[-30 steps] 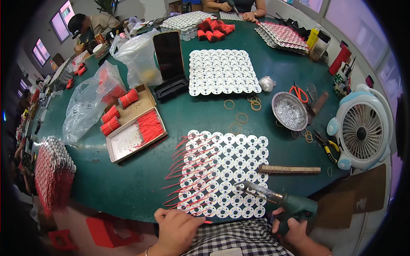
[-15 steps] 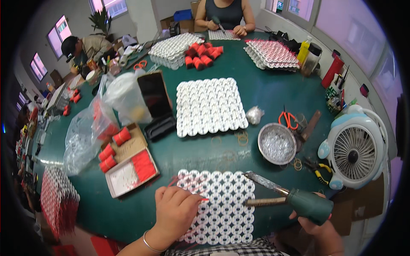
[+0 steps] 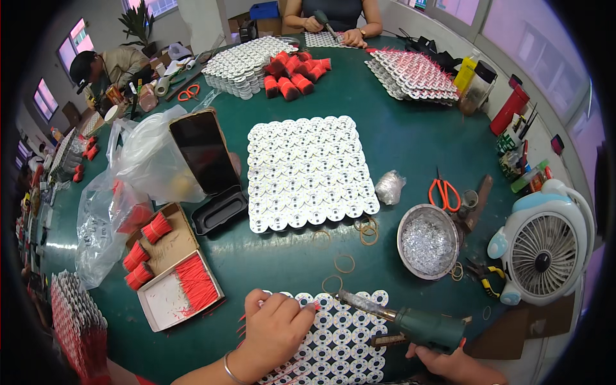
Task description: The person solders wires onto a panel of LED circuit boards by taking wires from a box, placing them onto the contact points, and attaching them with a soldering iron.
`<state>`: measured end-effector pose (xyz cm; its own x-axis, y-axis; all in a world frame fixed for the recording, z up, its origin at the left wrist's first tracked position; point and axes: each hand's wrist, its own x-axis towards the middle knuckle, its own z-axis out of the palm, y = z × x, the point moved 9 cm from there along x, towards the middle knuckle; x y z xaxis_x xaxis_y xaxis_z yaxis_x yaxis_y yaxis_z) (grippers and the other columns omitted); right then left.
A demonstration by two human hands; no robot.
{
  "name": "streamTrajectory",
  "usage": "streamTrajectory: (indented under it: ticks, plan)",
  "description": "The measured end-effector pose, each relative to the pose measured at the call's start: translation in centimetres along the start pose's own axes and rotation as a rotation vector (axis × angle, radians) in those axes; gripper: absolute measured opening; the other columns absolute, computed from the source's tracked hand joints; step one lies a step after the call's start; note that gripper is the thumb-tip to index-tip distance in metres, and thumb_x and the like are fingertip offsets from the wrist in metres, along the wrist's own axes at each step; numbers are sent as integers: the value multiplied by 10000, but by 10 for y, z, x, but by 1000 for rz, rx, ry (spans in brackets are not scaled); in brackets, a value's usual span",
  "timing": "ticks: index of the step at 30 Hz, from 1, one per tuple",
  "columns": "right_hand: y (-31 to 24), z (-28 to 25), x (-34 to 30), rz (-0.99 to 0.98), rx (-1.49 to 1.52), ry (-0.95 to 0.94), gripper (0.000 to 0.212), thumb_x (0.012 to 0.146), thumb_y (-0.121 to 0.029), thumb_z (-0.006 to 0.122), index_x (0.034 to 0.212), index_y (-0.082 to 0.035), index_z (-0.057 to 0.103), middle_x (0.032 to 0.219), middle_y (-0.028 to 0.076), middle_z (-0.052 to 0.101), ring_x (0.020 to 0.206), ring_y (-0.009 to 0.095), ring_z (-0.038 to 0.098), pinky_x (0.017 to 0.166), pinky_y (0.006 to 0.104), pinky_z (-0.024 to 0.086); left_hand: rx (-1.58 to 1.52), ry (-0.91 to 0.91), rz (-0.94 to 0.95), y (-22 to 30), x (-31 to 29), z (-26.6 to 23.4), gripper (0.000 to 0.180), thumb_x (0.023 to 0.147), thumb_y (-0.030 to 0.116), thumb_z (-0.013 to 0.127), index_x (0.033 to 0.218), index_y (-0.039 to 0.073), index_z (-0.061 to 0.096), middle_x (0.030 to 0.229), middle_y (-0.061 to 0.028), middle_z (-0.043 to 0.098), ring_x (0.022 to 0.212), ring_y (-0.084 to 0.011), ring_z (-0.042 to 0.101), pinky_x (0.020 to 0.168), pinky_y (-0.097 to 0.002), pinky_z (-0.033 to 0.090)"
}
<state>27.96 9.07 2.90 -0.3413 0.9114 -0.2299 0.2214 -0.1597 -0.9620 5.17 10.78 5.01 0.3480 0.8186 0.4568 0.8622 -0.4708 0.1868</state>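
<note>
Our left hand [image 3: 273,333] rests palm-down with fingers curled together on the near panel of white round boards [image 3: 340,340], fingertips pinching at a red wire [image 3: 308,307] by its far edge, while our right hand [image 3: 449,362] is closed around the green soldering gun [image 3: 423,327]. We judge it best to press the panel flat and keep the gun's tip [image 3: 343,296], which lies just right of the fingertips over the panel's far edge, steady and clear of the fingers

Green table [image 3: 410,138], windows [image 3: 77,35] behind
</note>
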Motion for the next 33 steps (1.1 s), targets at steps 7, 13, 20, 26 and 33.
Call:
streamTrajectory:
  ticks: [7, 13, 20, 26, 33]
  plan:
    - [5, 1, 4, 60, -73, 11, 282, 788, -47, 614, 1059, 21, 584, 813, 74, 622, 636, 150, 626, 596, 289, 513, -76, -20, -3, -4, 1, 11, 127, 620, 116, 698, 730, 135, 639, 605, 35, 435, 634, -150, 488, 702, -368, 314]
    - [5, 9, 6, -35, -270, -88, 284, 786, -41, 626, 1064, 7, 596, 812, 74, 617, 649, 142, 636, 602, 279, 516, -95, -37, -8, -4, 0, 13, 140, 616, 107, 699, 741, 138, 645, 618, 32, 438, 637, -148, 492, 705, -369, 314]
    - [11, 9, 4, 64, -196, -39, 283, 782, -37, 632, 1059, 9, 598, 812, 74, 619, 665, 142, 644, 591, 269, 518, -110, -28, -15, -5, -1, 14, 164, 607, 94, 696, 758, 139, 650, 620, 31, 444, 645, -151, 500, 703, -374, 318]
    - [-19, 19, 1, -421, -589, 10, 288, 793, -115, 669, 1043, 12, 603, 893, 122, 651, 775, 221, 652, 713, 323, 510, -114, -28, -19, -4, -1, 14, 172, 600, 89, 696, 759, 134, 646, 626, 31, 460, 654, -154, 512, 707, -372, 324]
    - [7, 11, 2, -49, -300, -84, 281, 824, -226, 640, 1026, -32, 606, 783, 48, 662, 655, 146, 651, 690, 322, 509, -111, -38, -20, -4, 0, 13, 182, 598, 88, 697, 764, 136, 641, 625, 32, 466, 655, -152, 515, 715, -370, 329]
